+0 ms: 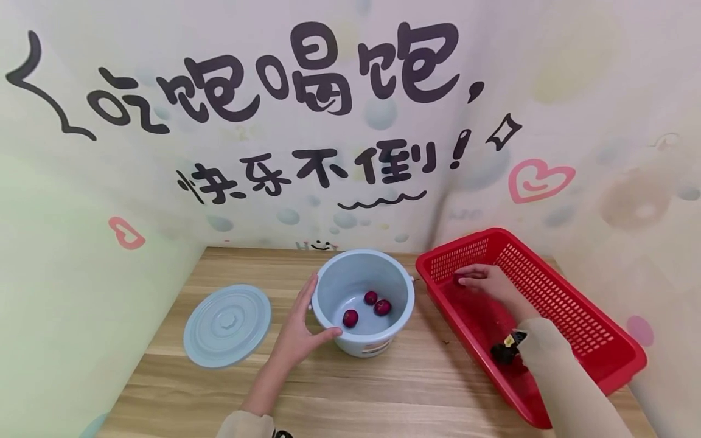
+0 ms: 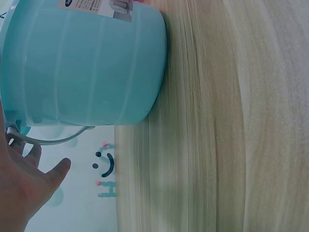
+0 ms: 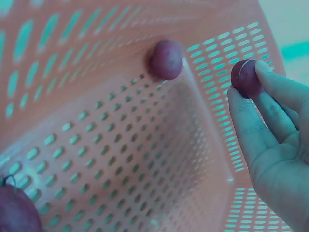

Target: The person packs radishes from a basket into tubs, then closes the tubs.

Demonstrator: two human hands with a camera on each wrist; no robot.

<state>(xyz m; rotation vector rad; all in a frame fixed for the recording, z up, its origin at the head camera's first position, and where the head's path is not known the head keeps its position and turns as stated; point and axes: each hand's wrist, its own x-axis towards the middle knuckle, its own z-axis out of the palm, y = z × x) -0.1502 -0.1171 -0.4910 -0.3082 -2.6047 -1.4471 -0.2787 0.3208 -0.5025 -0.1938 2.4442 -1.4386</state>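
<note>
A light blue bucket (image 1: 364, 344) stands upright on the table with three small dark red round fruits (image 1: 350, 318) on its floor. My left hand (image 1: 298, 334) rests against its left side, thumb stretched toward the front rim and fingers spread. In the left wrist view that hand (image 2: 24, 186) is beside the bucket's handle (image 2: 53, 141). Inside the red basket, my right hand (image 1: 487, 285) pinches a small dark red fruit (image 3: 246, 79) between thumb and fingertips. Another such fruit (image 3: 166, 60) sits in the basket, and one more (image 3: 18, 212) shows partly at the corner.
On the left of the wooden table (image 1: 383, 389) lies a round light blue lid (image 1: 227, 325). The long red basket (image 1: 580, 304) with perforated walls occupies the right side. A wall (image 1: 263, 225) with black writing rises behind the table.
</note>
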